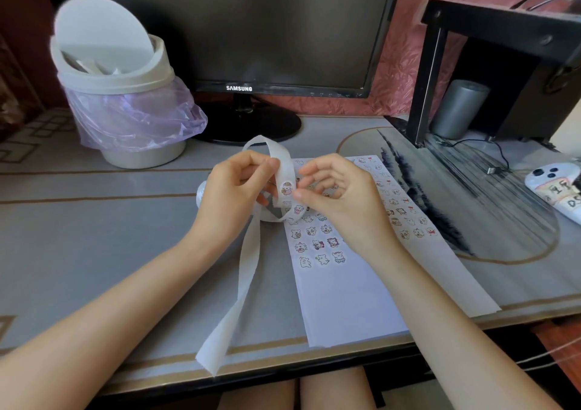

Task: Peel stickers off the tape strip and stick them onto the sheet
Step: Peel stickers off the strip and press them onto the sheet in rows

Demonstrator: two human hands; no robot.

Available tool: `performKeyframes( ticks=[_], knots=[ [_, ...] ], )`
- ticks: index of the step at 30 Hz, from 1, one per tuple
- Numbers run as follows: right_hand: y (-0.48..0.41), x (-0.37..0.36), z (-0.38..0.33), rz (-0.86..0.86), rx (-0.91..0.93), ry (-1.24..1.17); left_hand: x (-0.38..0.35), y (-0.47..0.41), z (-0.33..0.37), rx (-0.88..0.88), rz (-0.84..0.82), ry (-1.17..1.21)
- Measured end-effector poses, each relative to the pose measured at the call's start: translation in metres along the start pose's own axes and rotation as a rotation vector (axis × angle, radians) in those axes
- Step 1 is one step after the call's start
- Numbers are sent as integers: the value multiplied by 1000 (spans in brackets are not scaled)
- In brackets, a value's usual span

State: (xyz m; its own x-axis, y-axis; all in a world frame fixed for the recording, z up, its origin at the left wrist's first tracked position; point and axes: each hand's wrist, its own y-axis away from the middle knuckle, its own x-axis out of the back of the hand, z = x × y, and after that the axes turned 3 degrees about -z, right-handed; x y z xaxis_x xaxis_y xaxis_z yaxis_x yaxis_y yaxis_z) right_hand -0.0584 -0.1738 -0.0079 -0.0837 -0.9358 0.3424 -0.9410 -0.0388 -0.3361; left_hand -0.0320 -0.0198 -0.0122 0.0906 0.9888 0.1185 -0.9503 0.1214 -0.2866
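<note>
- Sticker (pixel 286 188) sat on upright stretch of tape strip (pixel 248 252), just left of the thumb tip of right hand (pixel 339 196).
- Left hand (pixel 232 189) pinched tape strip; right fingers (pixel 314 169) curled, hold unclear.

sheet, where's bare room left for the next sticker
The sheet's near half is bare, from the last sticker row down to the desk edge, bordered left by the loose tape strip. Its far half is crowded with stickers, partly under the right hand.
</note>
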Motion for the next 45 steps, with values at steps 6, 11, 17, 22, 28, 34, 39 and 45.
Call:
performKeyframes(
  ticks=[6, 11, 17, 22, 28, 34, 39, 45],
  knots=[
    [0, -1, -1, 8, 40, -60, 0, -1, 0, 21, -6, 58],
    [-2, -3, 1, 21, 44, -78, -1, -1, 0, 40, -39, 54],
    [-2, 1, 4, 52, 9, -107, -4, 2, 3, 49, -120, 16],
    [-2, 2, 4, 60, -20, -113, -3, 3, 2, 30, -148, -36],
    [-2, 2, 5, 61, -10, -72, -3, 3, 2, 46, -146, -41],
    [-1, 2, 5, 67, 27, -4, -4, 3, 3, 67, -136, -18],
    [1, 1, 2, 54, 48, 55, -3, 2, 0, 81, -125, -27],
    [3, 3, 3, 28, 106, 191, -2, 0, 0, 108, -131, 24]
  ],
)
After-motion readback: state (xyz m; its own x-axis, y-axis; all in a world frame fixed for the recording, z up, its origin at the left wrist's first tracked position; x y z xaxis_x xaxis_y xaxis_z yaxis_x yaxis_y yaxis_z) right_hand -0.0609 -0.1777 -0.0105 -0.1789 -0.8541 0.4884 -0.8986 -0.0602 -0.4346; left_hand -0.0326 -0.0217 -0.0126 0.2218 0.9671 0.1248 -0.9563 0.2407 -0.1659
